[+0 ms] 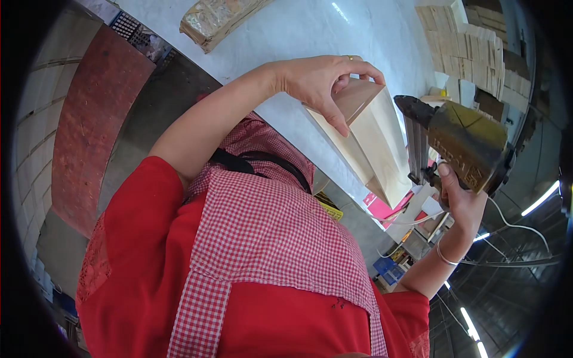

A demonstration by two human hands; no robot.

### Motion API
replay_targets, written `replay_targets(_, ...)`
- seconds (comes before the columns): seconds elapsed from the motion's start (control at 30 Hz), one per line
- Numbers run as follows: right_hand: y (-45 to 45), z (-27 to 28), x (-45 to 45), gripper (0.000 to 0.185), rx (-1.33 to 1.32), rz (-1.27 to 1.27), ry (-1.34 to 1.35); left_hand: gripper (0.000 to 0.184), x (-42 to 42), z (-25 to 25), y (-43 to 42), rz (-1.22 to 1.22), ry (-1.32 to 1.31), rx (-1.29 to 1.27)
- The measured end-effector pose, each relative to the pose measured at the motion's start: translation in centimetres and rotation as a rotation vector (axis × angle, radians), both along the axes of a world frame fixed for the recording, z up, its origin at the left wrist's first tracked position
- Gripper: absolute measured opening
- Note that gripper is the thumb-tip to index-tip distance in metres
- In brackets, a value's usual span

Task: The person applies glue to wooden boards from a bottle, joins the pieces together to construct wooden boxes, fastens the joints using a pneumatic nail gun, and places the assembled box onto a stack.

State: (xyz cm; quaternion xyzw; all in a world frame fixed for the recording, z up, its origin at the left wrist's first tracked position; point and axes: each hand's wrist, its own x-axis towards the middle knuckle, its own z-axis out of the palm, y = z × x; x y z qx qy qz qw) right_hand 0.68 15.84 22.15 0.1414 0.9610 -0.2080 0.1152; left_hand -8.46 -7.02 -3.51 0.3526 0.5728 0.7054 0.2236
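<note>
My left hand (325, 83) grips the near end of a pale wooden box (385, 140), with the thumb on one side and the fingers bent over the end panel. The box is long and narrow, with thin sides, and rests at the edge of the light table (298, 30). In my right hand (459, 194) is a worn nail gun (468, 140), yellowish and black. Its dark magazine is beside the box's long side. The gun hides most of the fingers of my right hand; the thumb shows on its handle.
A wrapped bundle (218, 21) lies on the table at the top. Stacked wooden pieces (462, 48) stand at the upper right. Near the table's lower corner is a pink sheet (388, 209). A white hose (516, 224) hangs at the right. A reddish board (92, 125) is at the left.
</note>
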Motion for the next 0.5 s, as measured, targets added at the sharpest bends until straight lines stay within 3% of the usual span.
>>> replay_targets(0.2,-1.7,-0.4,-1.6,0.042,0.012,0.034,-0.011,0.101,0.1,0.0,0.1,-0.015,-0.033,0.019)
replay_targets(0.3,-3.2,0.1,-2.3,0.043,0.276,-0.191,-0.19,0.102,0.1,0.0,0.1,-0.024,-0.043,0.024)
replay_targets(0.5,-2.0,-0.6,-2.0,0.044,0.175,-0.068,-0.101,0.103,0.2,0.0,0.1,-0.02,-0.044,0.028)
